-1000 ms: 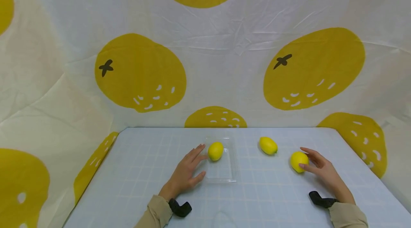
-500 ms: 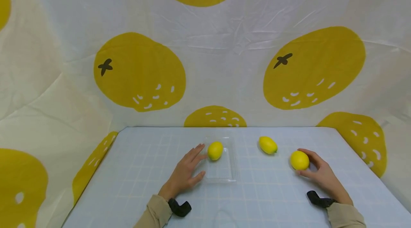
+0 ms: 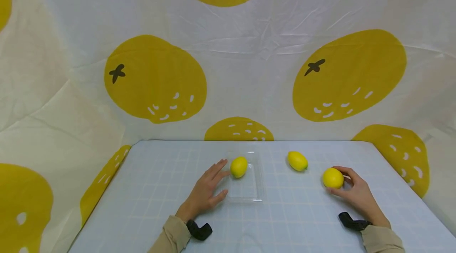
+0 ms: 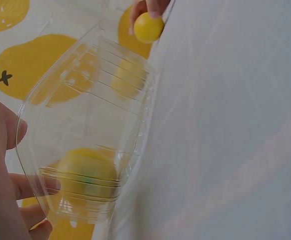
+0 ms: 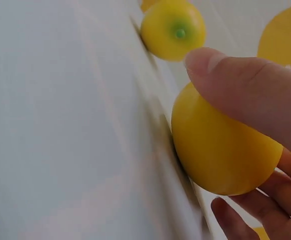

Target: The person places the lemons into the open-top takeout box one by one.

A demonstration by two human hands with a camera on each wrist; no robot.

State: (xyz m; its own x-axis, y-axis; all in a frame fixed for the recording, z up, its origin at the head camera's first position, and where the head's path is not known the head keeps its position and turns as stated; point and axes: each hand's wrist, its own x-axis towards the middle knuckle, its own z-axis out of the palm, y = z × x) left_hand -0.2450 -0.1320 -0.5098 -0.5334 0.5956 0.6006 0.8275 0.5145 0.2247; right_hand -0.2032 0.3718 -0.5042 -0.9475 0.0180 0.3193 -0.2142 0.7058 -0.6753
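A clear plastic tray (image 3: pixel 249 191) lies mid-table with one yellow lemon (image 3: pixel 239 166) at its far end; the left wrist view shows that tray (image 4: pixel 90 95) and lemon (image 4: pixel 88 172) close up. My left hand (image 3: pixel 220 179) lies flat with straight fingers against the tray's left side. A second lemon (image 3: pixel 297 160) sits loose to the right of the tray. Further right, my right hand (image 3: pixel 342 185) curls its thumb and fingers round a third lemon (image 3: pixel 333 177), which rests on the table. The right wrist view shows the thumb (image 5: pixel 245 85) pressed on this lemon (image 5: pixel 220 150), with the loose lemon (image 5: pixel 173 29) beyond.
The table wears a pale blue checked cloth (image 3: pixel 149 189). White fabric printed with big yellow fruit (image 3: pixel 154 78) walls in the back and both sides. Black wrist straps (image 3: pixel 199 230) sit at each cuff.
My right hand's fingers have closed round the rightmost lemon, which they only touched a second ago. The left hand, tray and other two lemons have stayed put.
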